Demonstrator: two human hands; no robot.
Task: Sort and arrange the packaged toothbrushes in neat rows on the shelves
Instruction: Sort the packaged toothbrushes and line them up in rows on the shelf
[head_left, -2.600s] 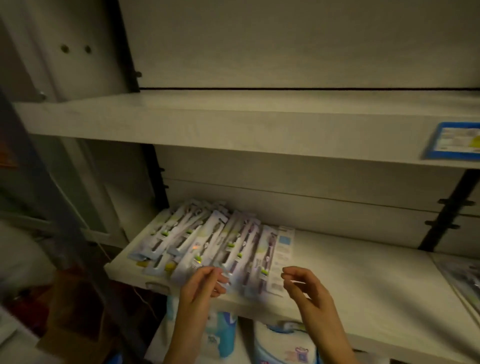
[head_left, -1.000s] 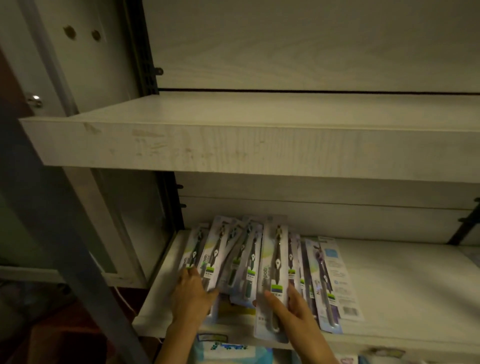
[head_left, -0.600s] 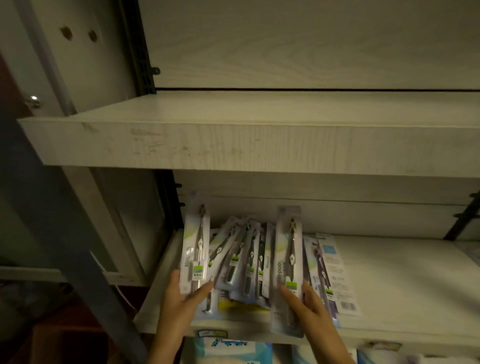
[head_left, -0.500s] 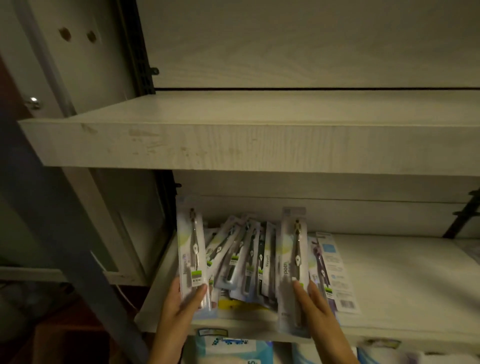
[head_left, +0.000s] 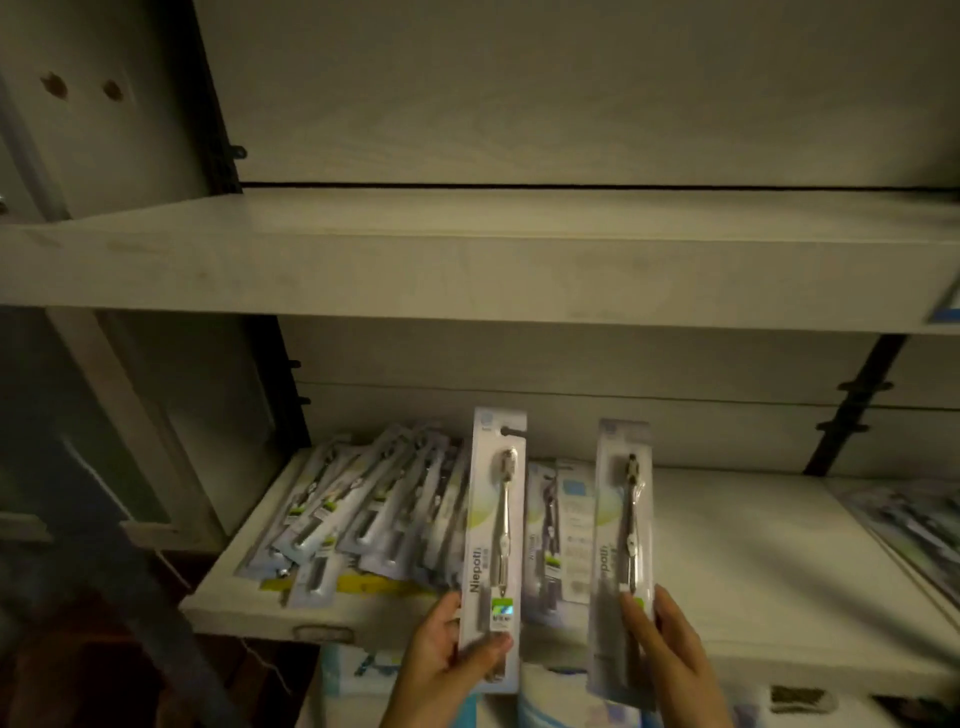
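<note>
My left hand (head_left: 445, 656) grips the bottom of a white packaged toothbrush (head_left: 496, 525) and holds it upright in front of the lower shelf (head_left: 769, 587). My right hand (head_left: 670, 657) grips a second packaged toothbrush (head_left: 621, 525), also upright, a little to the right. Behind them, a loose pile of several packaged toothbrushes (head_left: 363, 506) lies fanned out on the left part of the lower shelf. A few darker packs (head_left: 558, 535) lie flat between the two raised ones.
An upper shelf (head_left: 467, 265) juts out above, with nothing visible on it. More packages (head_left: 914, 525) lie at the lower shelf's far right. Blue and white packs (head_left: 550, 696) sit below the lower shelf. Black brackets (head_left: 852, 405) run up the back wall.
Both hands have lifted a pack each off the pile and carried them to the right. The two packs now stand higher and further apart than half a second ago.
</note>
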